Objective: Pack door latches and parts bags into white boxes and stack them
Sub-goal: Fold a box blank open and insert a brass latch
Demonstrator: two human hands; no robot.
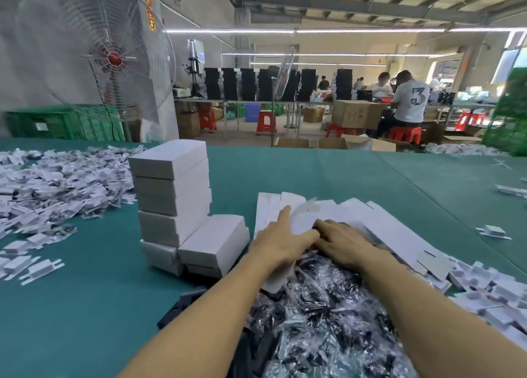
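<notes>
Just right of the stack of white boxes [171,195], both hands meet on the fanned flat box blanks [379,223]. The left hand [285,240] seems to grip one blank, though blur hides it. Whether the right hand [345,243] fingers pinch anything, I cannot tell. The card is probably light and stiff, so it is best taken by an edge.

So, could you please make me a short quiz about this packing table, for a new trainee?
1. True or false: the stack of white boxes stands to the left of both the left hand and the right hand.
2. Choose one. The table cover is: A red, B teal green, C yellow.
3. Short answer: what lies heaped nearest the person, wrapped in clear plastic?

Key: 1 true; 2 B; 3 parts bags.
</notes>
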